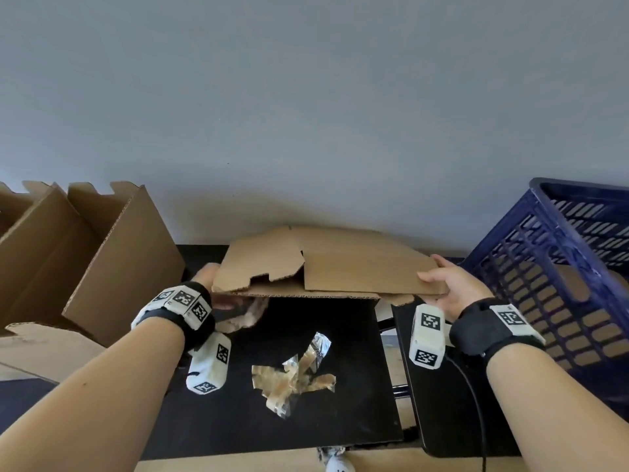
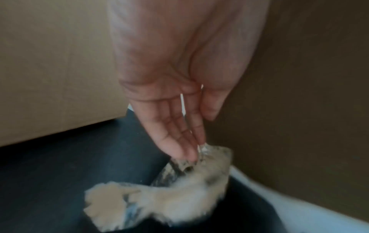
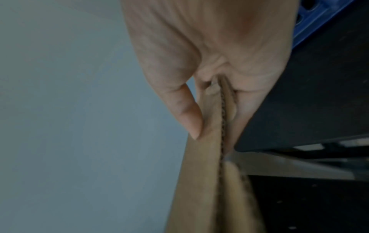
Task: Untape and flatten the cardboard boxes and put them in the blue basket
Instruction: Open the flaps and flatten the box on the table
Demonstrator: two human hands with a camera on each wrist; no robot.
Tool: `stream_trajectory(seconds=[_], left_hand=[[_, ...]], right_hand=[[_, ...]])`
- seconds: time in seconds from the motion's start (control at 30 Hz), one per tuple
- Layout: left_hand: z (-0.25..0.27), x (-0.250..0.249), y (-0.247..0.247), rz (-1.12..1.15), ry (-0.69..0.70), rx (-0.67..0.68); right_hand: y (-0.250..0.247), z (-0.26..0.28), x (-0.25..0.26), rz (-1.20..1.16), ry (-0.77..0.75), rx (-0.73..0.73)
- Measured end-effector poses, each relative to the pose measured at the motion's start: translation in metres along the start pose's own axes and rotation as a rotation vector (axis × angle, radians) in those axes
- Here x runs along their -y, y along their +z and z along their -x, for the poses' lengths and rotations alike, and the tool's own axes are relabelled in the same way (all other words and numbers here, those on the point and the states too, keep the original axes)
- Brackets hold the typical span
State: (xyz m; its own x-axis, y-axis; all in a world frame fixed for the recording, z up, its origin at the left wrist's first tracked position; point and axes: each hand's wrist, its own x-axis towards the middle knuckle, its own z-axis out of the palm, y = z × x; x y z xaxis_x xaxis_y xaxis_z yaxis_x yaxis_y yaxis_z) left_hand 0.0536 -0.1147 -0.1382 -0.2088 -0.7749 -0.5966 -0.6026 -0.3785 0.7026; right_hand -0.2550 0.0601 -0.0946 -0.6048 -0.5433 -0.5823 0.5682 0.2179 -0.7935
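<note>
A black counter point(image 1: 357, 386) carries everything. At its centre lies a crumpled wad of peeled tape point(image 1: 296, 373), brown and shiny. At nine o'clock an opened cardboard box point(image 1: 112, 264) stands with flaps raised, touching the counter's left part. At three o'clock the blue basket point(image 1: 561, 277) sits on a second black surface point(image 1: 446, 413), just beside the first across a narrow gap.

Black table point(image 1: 340, 420) against a grey wall point(image 1: 306, 97)
</note>
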Motion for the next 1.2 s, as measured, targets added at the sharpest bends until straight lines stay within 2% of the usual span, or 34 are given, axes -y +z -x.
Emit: stream_trajectory(seconds=[0.07, 0.13, 0.17, 0.23, 0.3, 0.33, 0.43, 0.53, 0.63, 0.7, 0.8, 0.83, 0.9, 1.0, 1.07, 1.2], left_hand=[[0.001, 0.001, -0.009, 0.099, -0.012, 0.003], [0.007, 0.005, -0.008, 0.091, -0.081, 0.075], [0.009, 0.011, -0.006, 0.042, -0.114, 0.110], [0.005, 0.024, -0.005, -0.203, -0.131, 0.121], [0.002, 0.035, -0.008, -0.406, -0.079, 0.027], [0.002, 0.038, -0.010, -0.414, -0.054, -0.031], [-0.005, 0.043, -0.015, -0.340, 0.005, -0.194], [-0.010, 0.040, -0.014, -0.426, -0.005, -0.238], [-0.014, 0.038, -0.011, -0.697, -0.009, -0.271], [-0.018, 0.039, -0.005, -0.755, 0.007, -0.281], [-0.022, 0.033, 0.009, -0.709, 0.196, -0.357], [-0.023, 0.030, 0.016, -0.676, 0.272, -0.350], [-0.026, 0.025, 0.031, -0.635, 0.357, -0.202], [-0.032, 0.025, 0.055, -0.709, 0.340, 0.072], [-0.035, 0.028, 0.066, -0.790, 0.289, 0.114], [-0.039, 0.039, 0.076, -0.997, 0.222, 0.081]], right_hand=[[-0.006, -0.006, -0.014, 0.114, 0.031, -0.009], [-0.012, -0.011, -0.027, 0.238, 0.105, -0.009], [-0.013, -0.013, -0.031, 0.317, 0.149, -0.019], [-0.016, -0.019, -0.036, 0.513, 0.199, -0.082], [-0.015, -0.023, -0.038, 0.754, 0.201, -0.148], [-0.015, -0.027, -0.039, 0.813, 0.198, -0.182], [-0.017, -0.035, -0.044, 0.947, 0.206, -0.143], [-0.010, -0.042, -0.046, 1.074, 0.234, -0.177], [-0.004, -0.048, -0.047, 1.083, 0.241, -0.348], [-0.003, -0.048, -0.053, 1.114, 0.284, -0.314], [-0.009, -0.053, -0.068, 1.074, 0.248, -0.266], [-0.009, -0.053, -0.072, 1.087, 0.233, -0.242], [-0.004, -0.057, -0.077, 1.097, 0.171, -0.200], [0.007, -0.063, -0.081, 1.126, 0.089, -0.142], [0.014, -0.064, -0.082, 1.180, 0.080, -0.135], [0.020, -0.066, -0.085, 1.290, 0.051, -0.193]])
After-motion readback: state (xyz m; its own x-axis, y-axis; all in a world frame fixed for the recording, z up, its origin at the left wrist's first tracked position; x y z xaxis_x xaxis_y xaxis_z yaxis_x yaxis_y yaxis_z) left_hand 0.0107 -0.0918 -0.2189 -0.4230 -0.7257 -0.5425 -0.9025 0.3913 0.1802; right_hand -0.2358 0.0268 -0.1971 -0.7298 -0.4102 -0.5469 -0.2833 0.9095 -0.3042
